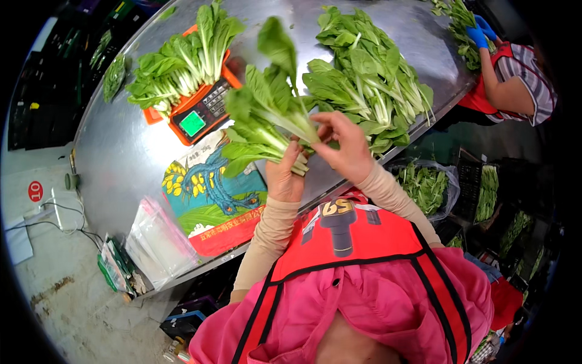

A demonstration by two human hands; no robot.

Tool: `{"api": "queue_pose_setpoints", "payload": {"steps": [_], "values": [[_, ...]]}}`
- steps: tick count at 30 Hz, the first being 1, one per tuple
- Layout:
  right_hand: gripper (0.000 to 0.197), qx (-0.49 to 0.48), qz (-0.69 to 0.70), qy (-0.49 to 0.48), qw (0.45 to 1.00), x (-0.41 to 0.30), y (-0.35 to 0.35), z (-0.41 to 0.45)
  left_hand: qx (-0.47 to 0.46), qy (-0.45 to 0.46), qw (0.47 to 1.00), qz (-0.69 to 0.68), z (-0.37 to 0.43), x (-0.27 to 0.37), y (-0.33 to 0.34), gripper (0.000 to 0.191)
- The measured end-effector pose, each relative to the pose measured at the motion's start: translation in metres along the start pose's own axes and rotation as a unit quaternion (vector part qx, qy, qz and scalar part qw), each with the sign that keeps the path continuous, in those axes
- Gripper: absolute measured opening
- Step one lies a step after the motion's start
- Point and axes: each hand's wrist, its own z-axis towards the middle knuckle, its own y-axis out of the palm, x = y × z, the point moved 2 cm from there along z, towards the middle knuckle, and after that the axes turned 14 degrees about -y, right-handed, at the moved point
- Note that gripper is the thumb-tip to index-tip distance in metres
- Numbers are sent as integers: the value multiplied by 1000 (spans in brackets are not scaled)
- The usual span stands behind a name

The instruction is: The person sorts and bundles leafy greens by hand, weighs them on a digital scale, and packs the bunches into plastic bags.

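My left hand (285, 176) grips a bunch of leafy greens (254, 141) by its pale stem ends, over a printed sack (213, 182). Just to the right, my right hand (348, 148) has thumb and fingers at the base of one leafy green stalk (298, 116), whose leaves are blurred at the top. Beyond my left hand stands an orange electronic scale (202, 111) with a lit green display, its pan covered by a row of leafy greens (182, 68). A large heap of loose leafy greens (373, 77) lies on the metal table (109, 132), beyond my right hand.
Clear plastic bags (159, 245) lie at the near left table edge. A bagged bundle of greens (114, 78) sits at the far left edge. At the upper right a co-worker's blue-gloved hands (479, 32) hold greens. Crates and a bag of greens (423, 186) stand below the table at right.
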Motion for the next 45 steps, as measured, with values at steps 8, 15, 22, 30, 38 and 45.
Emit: {"api": "queue_pose_setpoints", "payload": {"steps": [8,15,22,30,38,45], "values": [[33,-34,-169,-218,961,-11,27,-10,-60,-43,997,-9,3,8,-28,41],[23,-58,4,-19,998,-1,28,-10,-83,-27,995,56,0,12,-38,44],[18,-86,258,156,950,32,48,-12,-72,44,995,61,-8,23,-43,37],[21,-122,405,315,850,37,77,-10,83,151,981,87,-29,46,-41,36],[21,-168,301,156,926,17,114,-7,91,157,977,109,-56,67,-67,37],[19,-104,368,165,909,9,143,-15,104,208,962,142,-65,81,-70,34]]}}
